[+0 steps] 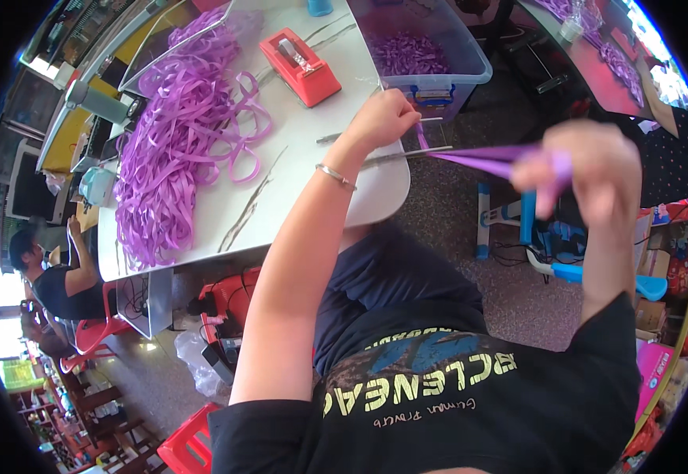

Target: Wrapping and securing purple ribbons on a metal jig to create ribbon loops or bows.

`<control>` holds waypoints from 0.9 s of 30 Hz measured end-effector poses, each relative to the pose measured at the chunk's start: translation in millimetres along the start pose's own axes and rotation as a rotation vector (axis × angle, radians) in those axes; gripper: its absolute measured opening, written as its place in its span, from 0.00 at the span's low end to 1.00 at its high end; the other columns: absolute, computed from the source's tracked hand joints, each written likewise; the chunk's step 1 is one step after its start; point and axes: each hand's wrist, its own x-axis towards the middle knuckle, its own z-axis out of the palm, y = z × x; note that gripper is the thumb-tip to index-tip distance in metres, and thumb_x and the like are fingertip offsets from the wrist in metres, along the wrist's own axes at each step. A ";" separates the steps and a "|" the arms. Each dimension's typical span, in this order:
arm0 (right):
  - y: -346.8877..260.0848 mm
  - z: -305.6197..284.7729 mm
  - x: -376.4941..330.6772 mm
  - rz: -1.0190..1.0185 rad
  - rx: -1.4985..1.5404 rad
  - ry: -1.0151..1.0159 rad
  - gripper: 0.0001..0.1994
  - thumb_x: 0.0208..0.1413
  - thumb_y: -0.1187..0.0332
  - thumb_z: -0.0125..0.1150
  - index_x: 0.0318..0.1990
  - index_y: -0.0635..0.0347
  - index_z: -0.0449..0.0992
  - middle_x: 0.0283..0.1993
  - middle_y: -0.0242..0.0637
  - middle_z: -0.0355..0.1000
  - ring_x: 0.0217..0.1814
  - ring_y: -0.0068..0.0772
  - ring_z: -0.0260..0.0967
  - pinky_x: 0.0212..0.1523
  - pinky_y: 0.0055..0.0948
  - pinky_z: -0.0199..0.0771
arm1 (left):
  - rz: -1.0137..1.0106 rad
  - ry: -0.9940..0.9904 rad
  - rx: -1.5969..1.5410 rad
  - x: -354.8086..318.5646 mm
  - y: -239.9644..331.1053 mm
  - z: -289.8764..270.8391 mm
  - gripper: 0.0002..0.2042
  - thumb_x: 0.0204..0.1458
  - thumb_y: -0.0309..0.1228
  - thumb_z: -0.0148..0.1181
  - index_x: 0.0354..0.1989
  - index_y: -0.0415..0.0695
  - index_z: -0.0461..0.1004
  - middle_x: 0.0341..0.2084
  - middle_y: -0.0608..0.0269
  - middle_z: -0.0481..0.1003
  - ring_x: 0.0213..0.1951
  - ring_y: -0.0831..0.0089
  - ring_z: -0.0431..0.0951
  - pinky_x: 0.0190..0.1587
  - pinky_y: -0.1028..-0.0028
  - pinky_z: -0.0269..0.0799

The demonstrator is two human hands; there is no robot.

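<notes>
My left hand (382, 118), a bangle at its wrist, is closed over the table's right edge. A short bit of purple ribbon shows just below its fingertips, beside thin metal rods (407, 156) that jut out past the edge. Out to the right, my right hand (589, 170) is smeared by motion, with its fingers curled round the purple ribbon (482, 162). Doubled strands of it stretch from the rod's tip to this hand. A big loose heap of purple ribbon (174, 150) covers the left part of the white table (297, 186).
A red tape dispenser (300, 67) stands on the table behind my left hand. Beyond the edge is a clear plastic bin (462, 67) with purple pieces in it. A blue-and-white stand (510, 217) is on the floor. Another person (63, 272) sits at far left; someone's arm (660, 99) shows at right.
</notes>
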 end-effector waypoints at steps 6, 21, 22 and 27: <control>120.2 -36.6 105.6 0.303 0.365 0.234 0.18 0.59 0.57 0.44 0.42 0.62 0.75 0.23 0.21 0.63 0.20 0.10 0.53 0.20 0.11 0.50 | 0.146 0.019 -0.017 -2.2 -8.6 0.5 0.09 0.46 0.30 0.54 0.25 0.35 0.74 0.28 0.58 0.71 0.31 0.66 0.71 0.35 0.72 0.65; 392.9 69.3 -15.7 1.062 0.687 0.405 0.15 0.55 0.52 0.49 0.28 0.51 0.73 0.20 0.19 0.59 0.19 0.14 0.51 0.17 0.19 0.48 | 0.121 0.167 -0.068 -4.2 0.6 3.2 0.06 0.42 0.24 0.49 0.23 0.34 0.72 0.32 0.54 0.69 0.32 0.60 0.70 0.36 0.70 0.66; 389.0 83.5 -35.1 1.066 0.729 0.444 0.15 0.55 0.52 0.48 0.25 0.50 0.72 0.20 0.19 0.60 0.20 0.15 0.52 0.18 0.20 0.49 | 0.093 0.200 -0.055 -5.2 1.9 3.6 0.06 0.42 0.24 0.49 0.23 0.35 0.72 0.32 0.55 0.69 0.32 0.60 0.70 0.36 0.70 0.66; 303.9 118.8 -139.1 1.122 0.476 0.231 0.16 0.56 0.53 0.46 0.28 0.54 0.73 0.19 0.22 0.61 0.20 0.14 0.55 0.21 0.18 0.52 | 0.137 0.156 -0.120 -8.1 1.2 -3.1 0.07 0.43 0.26 0.50 0.25 0.36 0.73 0.32 0.57 0.68 0.30 0.63 0.70 0.34 0.71 0.66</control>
